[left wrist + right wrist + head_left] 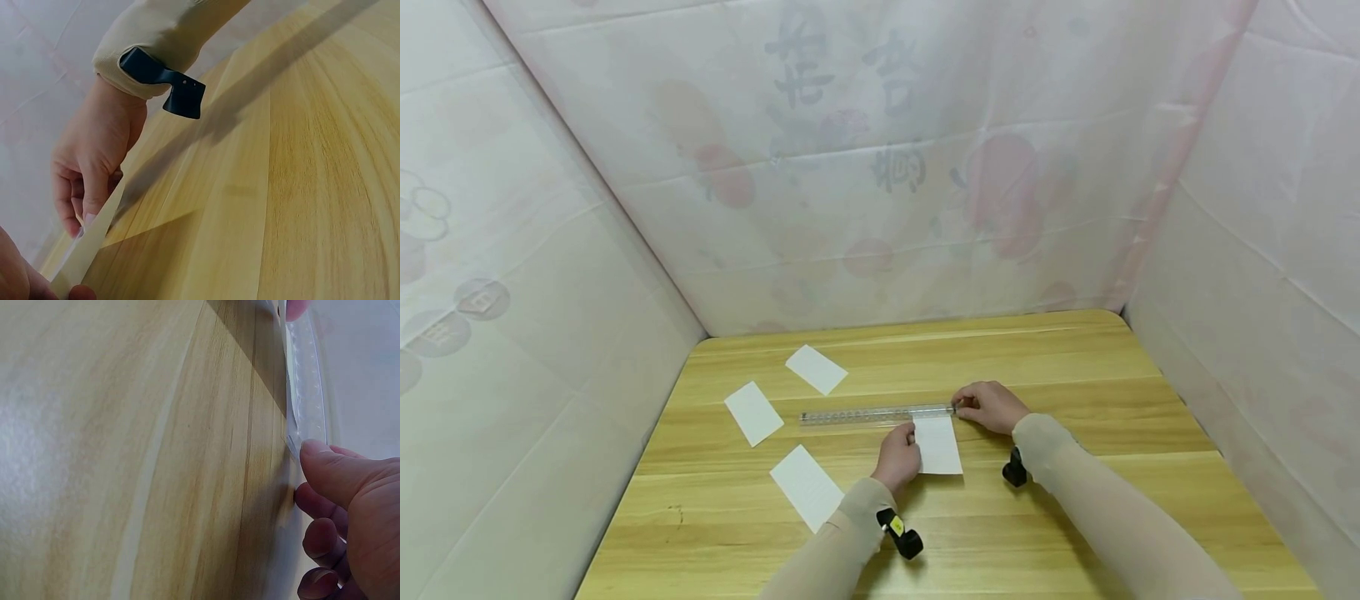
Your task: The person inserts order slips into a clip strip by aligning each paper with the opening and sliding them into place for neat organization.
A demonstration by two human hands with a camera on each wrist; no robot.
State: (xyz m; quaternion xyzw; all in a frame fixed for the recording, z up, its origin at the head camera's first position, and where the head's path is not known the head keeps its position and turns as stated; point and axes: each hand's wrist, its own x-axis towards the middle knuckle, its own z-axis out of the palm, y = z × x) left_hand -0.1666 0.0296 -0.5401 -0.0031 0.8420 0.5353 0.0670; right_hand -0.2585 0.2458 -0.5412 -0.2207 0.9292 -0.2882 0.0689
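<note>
A clear plastic ruler (850, 416) lies crosswise, its right part over the far edge of a white sheet of paper (938, 450). My left hand (898, 458) pinches the paper's left side between thumb and fingers, just below the ruler. At the ruler's right end, my right hand (994, 407) holds it between thumb and forefinger. Close up in the right wrist view, the thumb of the right hand (369, 512) presses on the ruler (311, 387). From the left wrist view, the paper (87, 250) stands tilted up off the table, with the right hand (100, 144) beyond.
Three more white paper sheets lie on the left of the wooden table (1075, 517): one far back (816, 369), one at the left (754, 413), one nearer (807, 486) beside the left forearm. Fabric walls (880, 208) enclose the table's back and sides.
</note>
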